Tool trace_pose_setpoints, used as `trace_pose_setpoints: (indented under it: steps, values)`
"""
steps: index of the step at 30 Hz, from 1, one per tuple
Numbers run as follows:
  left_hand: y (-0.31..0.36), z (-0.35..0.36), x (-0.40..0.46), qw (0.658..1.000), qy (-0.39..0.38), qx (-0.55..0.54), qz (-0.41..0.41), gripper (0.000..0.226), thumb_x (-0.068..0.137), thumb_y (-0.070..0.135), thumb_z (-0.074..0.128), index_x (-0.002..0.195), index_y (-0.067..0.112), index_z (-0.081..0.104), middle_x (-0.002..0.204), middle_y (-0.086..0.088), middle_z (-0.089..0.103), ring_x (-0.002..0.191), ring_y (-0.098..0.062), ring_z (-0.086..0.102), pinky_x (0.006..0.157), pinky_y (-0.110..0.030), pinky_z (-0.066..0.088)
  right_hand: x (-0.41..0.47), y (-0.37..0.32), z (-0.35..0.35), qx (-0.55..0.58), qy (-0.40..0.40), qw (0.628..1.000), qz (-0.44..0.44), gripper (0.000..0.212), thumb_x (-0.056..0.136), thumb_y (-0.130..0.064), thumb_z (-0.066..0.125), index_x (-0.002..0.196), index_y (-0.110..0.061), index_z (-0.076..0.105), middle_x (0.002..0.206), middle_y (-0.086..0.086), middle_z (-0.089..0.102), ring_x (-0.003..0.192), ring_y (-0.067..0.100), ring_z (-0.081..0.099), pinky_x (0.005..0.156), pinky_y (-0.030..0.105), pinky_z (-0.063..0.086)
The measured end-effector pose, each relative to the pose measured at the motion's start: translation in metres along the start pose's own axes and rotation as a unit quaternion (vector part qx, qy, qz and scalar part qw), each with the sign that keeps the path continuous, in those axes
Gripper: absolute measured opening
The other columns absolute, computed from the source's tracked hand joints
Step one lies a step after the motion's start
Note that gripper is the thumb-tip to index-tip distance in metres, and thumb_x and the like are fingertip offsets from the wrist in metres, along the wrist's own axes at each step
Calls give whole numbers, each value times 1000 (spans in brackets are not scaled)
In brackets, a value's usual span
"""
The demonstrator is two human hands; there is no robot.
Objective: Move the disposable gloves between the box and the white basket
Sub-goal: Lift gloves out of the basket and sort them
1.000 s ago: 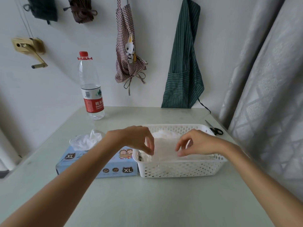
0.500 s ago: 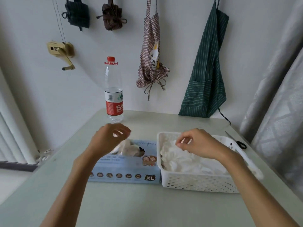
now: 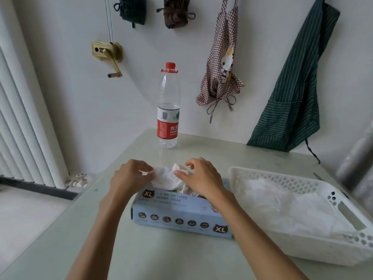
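Reaching over the blue glove box (image 3: 181, 211), both hands meet at its top opening. The left hand (image 3: 129, 179) pinches the left edge of a white disposable glove (image 3: 166, 178) that sticks up out of the box, thumb and fingertips closed on the thin film. The right hand (image 3: 201, 178) is on the other side of the same glove; its thumb and index finger look closed on the crumpled material, but the fold hides the contact, so this grip is only probable. The other fingers of the right hand are curved and lifted above the glove.

The box lies flat on the pale green table (image 3: 141, 255), with "XL" marks on its near side. Just beside it on the right stands the white basket (image 3: 302, 245), perforated, with a pile of white gloves (image 3: 286, 207) inside.

Behind the box, near the wall, a water bottle (image 3: 168, 106) with a red cap stands upright. On the wall hang a checked apron (image 3: 221, 63) and a green striped apron (image 3: 296, 91).
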State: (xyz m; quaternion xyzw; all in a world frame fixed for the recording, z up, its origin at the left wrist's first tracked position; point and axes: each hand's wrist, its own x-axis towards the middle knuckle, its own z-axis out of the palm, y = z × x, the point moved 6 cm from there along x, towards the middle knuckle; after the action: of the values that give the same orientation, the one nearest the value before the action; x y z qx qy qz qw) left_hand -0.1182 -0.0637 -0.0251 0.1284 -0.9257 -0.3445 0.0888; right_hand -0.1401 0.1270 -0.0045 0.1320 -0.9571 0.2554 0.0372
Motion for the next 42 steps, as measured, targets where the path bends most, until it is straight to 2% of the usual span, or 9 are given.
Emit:
trace_pose_setpoints:
  steps: [5, 9, 13, 16, 20, 24, 28, 35, 42]
  values:
    - [6, -14, -1, 997, -1, -69, 25, 15, 91, 35, 59, 96, 21, 61, 100, 6, 65, 102, -19, 60, 88, -34, 44, -16, 17, -18, 146, 24, 989, -19, 10, 83, -28, 72, 92, -23, 71, 86, -12, 70, 81, 2, 65, 79, 21, 54]
    - [30, -23, -9, 972, -41, -183, 140, 6, 89, 13, 61, 87, 19, 60, 95, -2, 70, 93, -18, 67, 89, -38, 53, -32, 23, -27, 90, -127, 987, -27, 34, 76, -23, 78, 109, -23, 70, 103, -11, 70, 92, -3, 62, 80, 11, 47]
    - [48, -26, -18, 961, -40, -154, 226, 12, 89, 11, 61, 93, 22, 61, 99, 7, 69, 96, -7, 65, 92, -35, 51, -28, 4, -64, 12, -51, 997, -50, 78, 74, -40, 77, 141, -31, 38, 139, -11, 45, 125, 9, 43, 105, 34, 39]
    - [61, -27, -25, 950, -46, -168, 258, 12, 90, 18, 60, 99, 25, 58, 100, 13, 68, 98, 3, 62, 90, -29, 51, -23, -28, -60, 4, -116, 985, -129, 91, 77, -46, 73, 148, -37, 19, 154, -13, 20, 142, 7, 17, 116, 35, 21]
    - [70, -30, -30, 937, -55, -214, 272, 17, 88, 20, 61, 101, 25, 52, 96, 12, 70, 98, 5, 62, 82, -15, 49, -4, -32, -45, 17, -158, 979, -125, 62, 80, -43, 72, 135, -26, 48, 143, -8, 44, 130, 7, 39, 107, 26, 31]
    - [62, -31, -25, 933, -50, -246, 257, 41, 73, 35, 70, 106, 22, 51, 91, 12, 71, 92, 1, 65, 83, -8, 46, -2, -28, -68, 118, -106, 978, -138, 38, 81, -36, 72, 90, 0, 65, 80, 8, 60, 73, 21, 55, 74, 35, 46]
    - [53, -4, -20, 948, -128, -167, 240, 66, 65, 48, 72, 124, 30, 48, 119, 18, 58, 109, 3, 55, 95, -18, 42, -11, -20, -98, 177, -59, 972, -144, 12, 83, -21, 71, 92, -14, 71, 92, 6, 72, 83, 15, 69, 73, 27, 52]
    - [44, 35, -16, 958, -189, -21, 215, 54, 86, 42, 62, 135, 30, 42, 138, 9, 49, 121, -8, 48, 104, -32, 41, -26, 11, -151, 206, 30, 971, -119, 11, 85, -16, 69, 95, -19, 72, 84, -6, 73, 79, 1, 66, 70, 12, 48]
    - [119, 13, -31, 924, -211, -144, 285, 112, 53, 85, 56, 146, 32, 22, 148, 12, 32, 133, -6, 34, 107, -30, 33, -40, 16, -181, 250, 38, 963, -95, 11, 91, -27, 62, 94, -26, 72, 85, -7, 69, 80, 8, 65, 72, 23, 51]
